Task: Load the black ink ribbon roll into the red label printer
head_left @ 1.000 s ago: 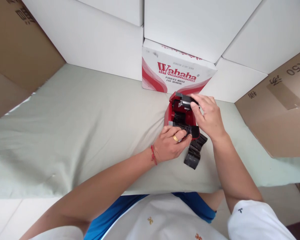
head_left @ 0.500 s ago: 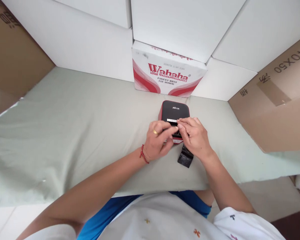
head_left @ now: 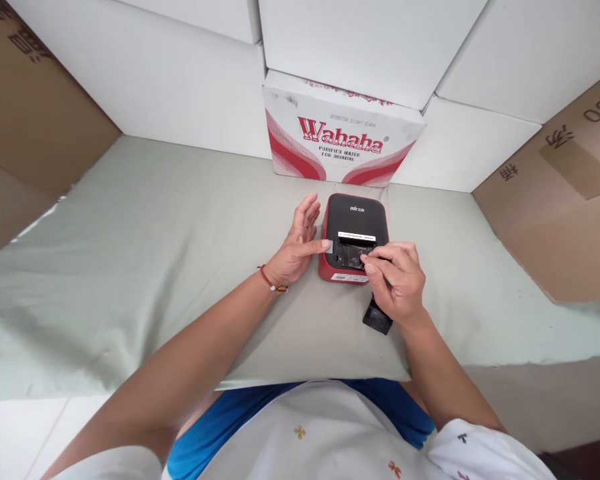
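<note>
A small black-topped device with red sides [head_left: 359, 223], perhaps a label printer, stands on the cloth-covered table. A dark glossy strip [head_left: 352, 257] shows in the recess at its front end, below a white label. My right hand [head_left: 397, 277] is closed in a pinch on the right part of this strip. My left hand [head_left: 299, 243] lies along the device's left side, fingers stretched out, its thumb on a grey tab at the edge. Below my right hand lies a black folded piece [head_left: 377, 317], partly hidden by it; whether it joins the strip I cannot tell.
A white and red Wahaha water carton [head_left: 343, 143] stands behind the device, against stacked white boxes [head_left: 190, 80]. Brown cardboard boxes flank the table on the left [head_left: 40, 113] and right [head_left: 570, 220]. The green cloth [head_left: 155, 267] is wrinkled, its front edge near my body.
My left hand has moved off the recess to the device's left side, its fingers straightening. My right hand has moved slightly right and down. More of the dark strip now shows.
</note>
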The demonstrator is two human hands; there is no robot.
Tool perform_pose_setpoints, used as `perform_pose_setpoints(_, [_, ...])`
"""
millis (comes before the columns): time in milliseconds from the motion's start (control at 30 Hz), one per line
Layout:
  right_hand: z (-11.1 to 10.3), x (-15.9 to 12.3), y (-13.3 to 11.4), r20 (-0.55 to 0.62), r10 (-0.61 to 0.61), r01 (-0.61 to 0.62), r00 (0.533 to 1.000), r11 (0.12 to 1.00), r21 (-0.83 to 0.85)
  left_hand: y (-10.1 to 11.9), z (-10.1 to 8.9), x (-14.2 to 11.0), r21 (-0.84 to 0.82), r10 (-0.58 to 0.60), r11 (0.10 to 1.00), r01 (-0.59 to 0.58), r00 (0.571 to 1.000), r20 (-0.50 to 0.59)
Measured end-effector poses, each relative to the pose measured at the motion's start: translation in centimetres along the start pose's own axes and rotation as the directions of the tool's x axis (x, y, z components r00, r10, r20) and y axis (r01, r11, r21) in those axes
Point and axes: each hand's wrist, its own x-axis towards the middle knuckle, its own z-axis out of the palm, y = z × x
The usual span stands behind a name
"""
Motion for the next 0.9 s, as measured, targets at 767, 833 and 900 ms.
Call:
perform_pose_setpoints(767, [4.2, 12.2, 2.8, 0.713, 0.268, 0.124, 0.648, 0.886, -0.446, -0.6, 0.8, 0.6, -0.153, 0.009, 0.988, 0.006, 0.995, 0.097])
perform_pose_setpoints(833, [4.1, 12.3, 2.4, 0.698, 0.276, 0.120, 0.661, 0.879, -0.461, -0.5, 0.9, 0.7, -0.181, -0.005, 0.983, 0.022, 0.995, 0.097])
perform_pose_setpoints(900, [2.4, 12.1, 1.7, 0.677, 0.270, 0.112, 0.685, 0.879, -0.464, -0.5, 0.9, 0.7, -0.209, -0.015, 0.977, 0.035, 0.995, 0.095])
